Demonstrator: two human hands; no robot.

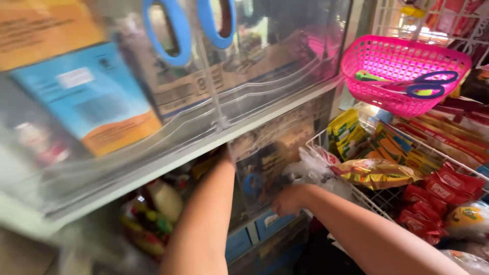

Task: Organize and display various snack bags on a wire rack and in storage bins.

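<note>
My left forearm reaches up under the white shelf edge of a cabinet. Its hand is hidden behind the shelf and the clear sliding door. My right hand is lower and to the right, blurred, with curled fingers against the bottom of that clear door, beside a crumpled clear plastic bag. I cannot tell whether it grips anything. Blurred packets and a pale bottle sit on the lower shelf to the left of my left arm.
The upper doors carry blue loop handles, with a blue and orange box behind them. At right, a white wire rack holds yellow and red snack packets. Above it hangs a pink basket with blue-handled scissors.
</note>
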